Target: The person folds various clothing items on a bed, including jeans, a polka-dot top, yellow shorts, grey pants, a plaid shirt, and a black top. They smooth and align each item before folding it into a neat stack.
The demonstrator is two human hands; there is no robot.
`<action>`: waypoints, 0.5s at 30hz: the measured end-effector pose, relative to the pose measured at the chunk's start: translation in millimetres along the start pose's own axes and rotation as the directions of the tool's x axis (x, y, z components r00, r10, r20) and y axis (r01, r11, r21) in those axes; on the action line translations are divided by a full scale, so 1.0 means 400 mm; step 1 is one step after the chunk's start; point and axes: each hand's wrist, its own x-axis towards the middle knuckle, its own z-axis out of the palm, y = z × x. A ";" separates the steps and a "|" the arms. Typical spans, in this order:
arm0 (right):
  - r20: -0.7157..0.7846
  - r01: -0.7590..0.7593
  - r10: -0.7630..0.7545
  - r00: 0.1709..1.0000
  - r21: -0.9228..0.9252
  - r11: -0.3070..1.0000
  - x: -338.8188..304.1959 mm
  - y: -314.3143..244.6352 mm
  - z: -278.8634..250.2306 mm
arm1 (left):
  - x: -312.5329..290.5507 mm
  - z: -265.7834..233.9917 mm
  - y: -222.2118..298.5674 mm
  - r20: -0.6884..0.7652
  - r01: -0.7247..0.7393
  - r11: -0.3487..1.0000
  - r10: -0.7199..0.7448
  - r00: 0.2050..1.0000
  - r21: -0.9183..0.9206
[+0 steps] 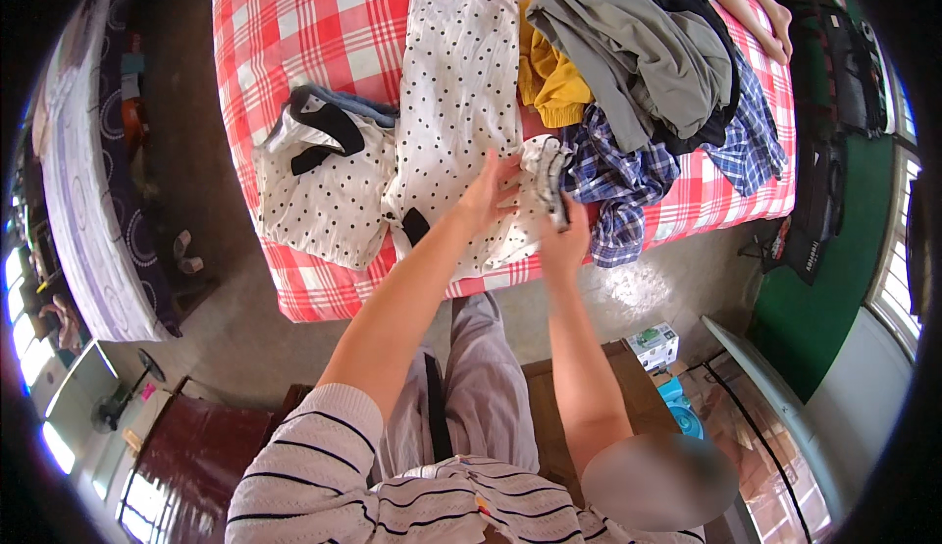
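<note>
A white garment with black dots (pixel 459 63) lies lengthwise on the bed in front of me. My left hand (pixel 488 193) rests at its right side, fingers spread and apart. My right hand (pixel 569 235) is closed on the gathered right edge of this dotted garment, where a dark trim shows in the folds. Left of it lies a folded white dotted top (pixel 324 206) with a black collar. A bit of blue cloth (pixel 353 103) shows beneath that top.
The bed has a red-and-white checked sheet (pixel 294 14). A heap on the right holds a grey garment (pixel 638 53), a yellow one (pixel 557 83) and blue plaid clothing (pixel 618 166). Another person's bare legs (pixel 741 0) lie at the far right corner. Behind me stands a brown table (pixel 530 397).
</note>
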 end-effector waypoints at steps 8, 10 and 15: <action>0.385 0.421 -0.389 0.837 0.002 0.907 -0.070 -0.015 0.120 | -0.230 -0.257 0.110 0.051 -0.379 0.282 0.741 0.669 0.881; 0.365 0.628 -0.530 0.766 -0.248 0.738 -0.041 0.038 0.084 | -0.325 -0.315 0.114 0.468 -0.107 -0.511 0.659 0.588 0.853; 0.736 0.904 -0.526 0.426 -0.375 0.206 0.048 0.157 0.026 | -0.291 -0.428 0.027 0.815 -0.161 -0.976 0.029 0.579 0.150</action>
